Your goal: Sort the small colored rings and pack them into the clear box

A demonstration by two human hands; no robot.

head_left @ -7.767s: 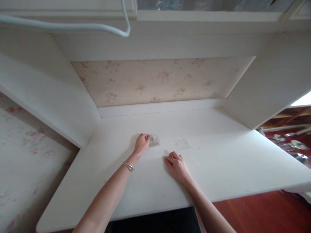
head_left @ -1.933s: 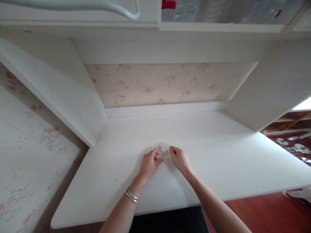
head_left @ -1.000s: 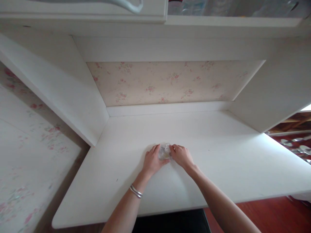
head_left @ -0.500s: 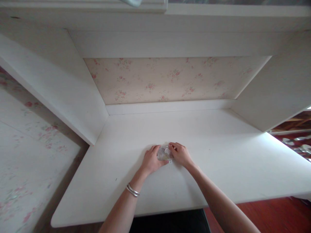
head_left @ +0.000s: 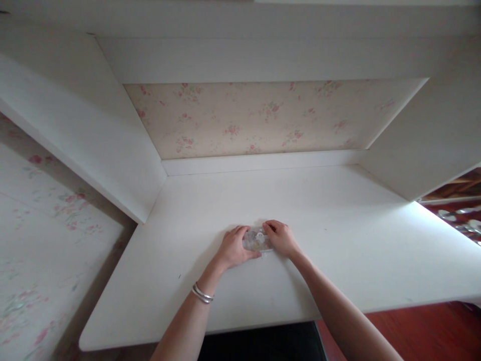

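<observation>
A small clear plastic case [head_left: 257, 239] lies flat near the middle of the white desk, with pale contents or a pattern showing through; which of the two, I cannot tell. My left hand [head_left: 235, 247] grips its left end, fingers along the far edge and thumb along the near edge. At the right end, my right hand [head_left: 281, 237] has its fingers closed against the case's top and far corner. What exactly those fingertips pinch is too small to make out. A little clear tab [head_left: 263, 254] sticks out from the near edge. Silver bangles [head_left: 203, 294] circle my left wrist.
The white desk [head_left: 210, 195] has upright side panels at left [head_left: 128, 185] and right [head_left: 417, 145], with an overhead shelf [head_left: 255, 60]. Floral wallpaper [head_left: 240, 120] covers the back. A black seat [head_left: 263, 343] sits below the front edge.
The view has tilted down slightly. My right hand has shifted a little to the right along the case, and more of the case's surface shows between my hands.
</observation>
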